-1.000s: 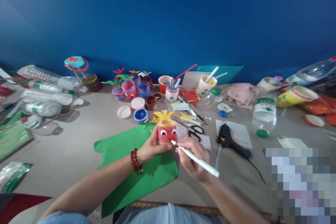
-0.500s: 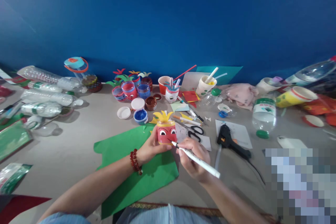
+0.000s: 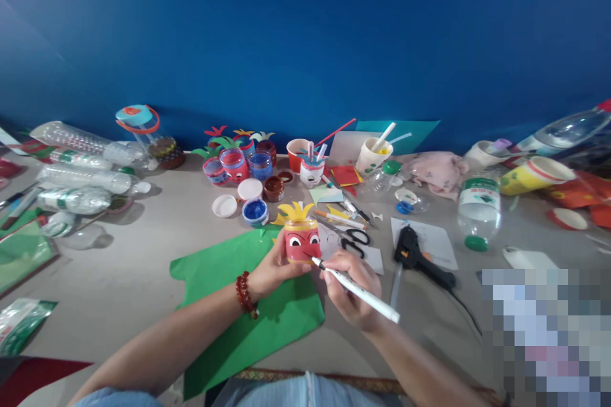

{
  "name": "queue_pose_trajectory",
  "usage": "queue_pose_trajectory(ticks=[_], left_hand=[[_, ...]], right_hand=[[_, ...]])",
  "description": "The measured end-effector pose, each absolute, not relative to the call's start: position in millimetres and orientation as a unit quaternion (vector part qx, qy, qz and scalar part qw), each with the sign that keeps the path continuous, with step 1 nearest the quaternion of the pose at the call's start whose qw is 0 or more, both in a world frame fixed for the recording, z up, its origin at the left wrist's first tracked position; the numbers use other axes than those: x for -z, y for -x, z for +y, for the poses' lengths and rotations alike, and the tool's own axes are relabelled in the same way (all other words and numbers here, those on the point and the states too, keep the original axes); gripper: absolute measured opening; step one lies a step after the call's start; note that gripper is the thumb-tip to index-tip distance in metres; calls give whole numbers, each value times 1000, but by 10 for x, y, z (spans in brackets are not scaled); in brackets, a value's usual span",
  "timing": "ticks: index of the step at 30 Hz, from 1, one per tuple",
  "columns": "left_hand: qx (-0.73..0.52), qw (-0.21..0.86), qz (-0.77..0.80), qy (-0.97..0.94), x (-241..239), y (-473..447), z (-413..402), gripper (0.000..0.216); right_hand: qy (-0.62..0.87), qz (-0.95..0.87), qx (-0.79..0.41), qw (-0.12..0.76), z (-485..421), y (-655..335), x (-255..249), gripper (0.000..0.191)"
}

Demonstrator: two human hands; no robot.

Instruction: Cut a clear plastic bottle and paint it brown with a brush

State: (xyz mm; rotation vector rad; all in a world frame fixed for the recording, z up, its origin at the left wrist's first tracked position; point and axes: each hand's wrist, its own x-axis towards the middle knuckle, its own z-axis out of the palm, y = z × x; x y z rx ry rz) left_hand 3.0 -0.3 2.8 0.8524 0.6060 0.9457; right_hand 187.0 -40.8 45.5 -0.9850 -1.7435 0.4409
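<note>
My left hand [image 3: 273, 268] grips a small red pot [image 3: 302, 240] with a drawn face and a yellow paper crown, holding it upright over a green paper sheet [image 3: 248, 305]. A red bead bracelet is on that wrist. My right hand [image 3: 351, 283] pinches a white marker pen [image 3: 356, 289]. Its dark tip touches the pot's lower front, by the mouth.
Black scissors [image 3: 356, 241] and a black glue gun [image 3: 417, 254] lie just right of the pot. Paint jars [image 3: 255, 210], decorated pots [image 3: 233, 162], cups and pens crowd the back. Plastic bottles [image 3: 81, 178] lie at left; a bottle [image 3: 480, 206] and yellow cup [image 3: 534, 175] at right.
The pen tip has shifted slightly along the pot's lower face. Both hands and the pot stay almost where they were.
</note>
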Motion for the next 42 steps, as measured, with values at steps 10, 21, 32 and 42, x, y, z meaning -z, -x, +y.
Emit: queue_pose_trajectory(ticks=[10,21,32,42], left_hand=[[-440,760,278,-389,-20,-36,-6,64],[-435,766,273,-387,-45,-36,-3,66],[-432,766,275,-389,-73,-49,-11,65],[-431,768,273,-386,-65,-45,-13,66]], right_hand=[[419,-721,-181,522,-403,-1881,-438,11],[418,-718,-170,530,-372,-1898,-408,13],[434,-717,-149,524,-365,-1910,-411,12],[433,-717,-154,524,-368,-1911,-423,12]])
